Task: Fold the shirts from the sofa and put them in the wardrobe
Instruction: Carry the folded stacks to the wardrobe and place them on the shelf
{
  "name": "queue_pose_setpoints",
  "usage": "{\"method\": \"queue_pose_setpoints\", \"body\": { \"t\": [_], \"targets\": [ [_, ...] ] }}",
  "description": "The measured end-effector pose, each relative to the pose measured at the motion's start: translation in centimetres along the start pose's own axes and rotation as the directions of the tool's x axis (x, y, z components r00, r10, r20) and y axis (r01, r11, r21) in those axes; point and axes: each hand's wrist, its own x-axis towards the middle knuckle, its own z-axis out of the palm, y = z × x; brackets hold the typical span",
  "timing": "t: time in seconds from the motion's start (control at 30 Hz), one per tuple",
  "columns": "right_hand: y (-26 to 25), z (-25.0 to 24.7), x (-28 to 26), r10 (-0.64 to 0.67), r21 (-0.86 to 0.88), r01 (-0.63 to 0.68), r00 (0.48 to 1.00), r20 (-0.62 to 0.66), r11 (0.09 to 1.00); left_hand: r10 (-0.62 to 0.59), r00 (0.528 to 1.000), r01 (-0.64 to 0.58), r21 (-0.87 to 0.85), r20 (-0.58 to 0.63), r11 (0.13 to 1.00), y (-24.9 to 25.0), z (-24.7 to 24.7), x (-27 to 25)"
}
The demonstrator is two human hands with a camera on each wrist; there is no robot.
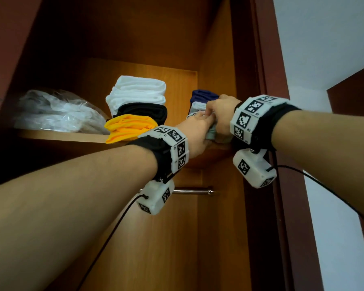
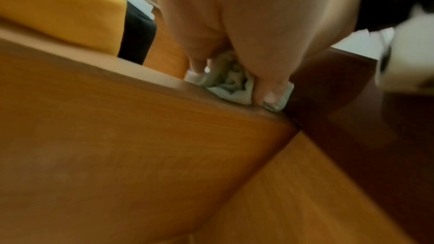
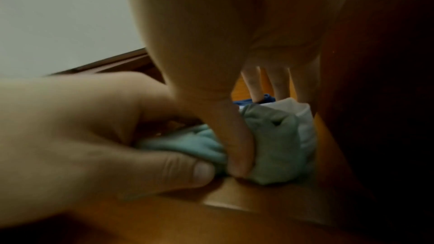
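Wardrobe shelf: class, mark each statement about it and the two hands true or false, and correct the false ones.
1. Both hands, left and right, hold the grey shirt. True.
2. The yellow shirt lies on top of the white stack. False: it lies at the bottom, under a black shirt and the white ones.
3. A plastic bag sits at the shelf's left end. True.
4. The grey shirt is at the shelf's left end. False: it is at the right end, by the wardrobe's side wall.
5. A rail runs below the shelf. True.
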Motion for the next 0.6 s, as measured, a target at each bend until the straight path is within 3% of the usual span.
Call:
{"method": "queue_pose_setpoints", "body": {
  "t": [0.07, 0.17, 0.27, 0.43, 0.6],
  "targets": [
    [0.1, 0.1, 0.0, -0.004, -0.007, 0.004, 1.000, -0.012, 1.000, -0.075, 0.997, 0.073, -0.075, -0.025, 0.994, 0.2, 0.0, 0.0],
    [0.4, 0.3, 0.1, 0.020, -0.018, -0.020, 1.000, -0.013, 1.000, -0.143, 0.966, 0.104, -0.180, -0.217, 0.978, 0.1, 0.3, -0.7],
    [0.4, 0.5, -0.2, 0.057, -0.020, -0.057, 0.998, -0.011, 0.998, -0.186, 0.931, 0.153, -0.127, -0.313, 0.980, 0.2, 0.6, -1.2],
    [-0.1, 1.1, -0.9, 0.071, 0.086, -0.059, 0.987, -0.144, 0.995, -0.256, 0.938, 0.246, -0.073, -0.232, 0.967, 0.4, 0.4, 0.0],
    [0.1, 1.8, -1.4, 0.123, 0.143, -0.110, 0.989, -0.081, 0.984, -0.289, 0.956, 0.281, -0.127, -0.053, 0.951, -0.2, 0.8, 0.5]
  ]
}}
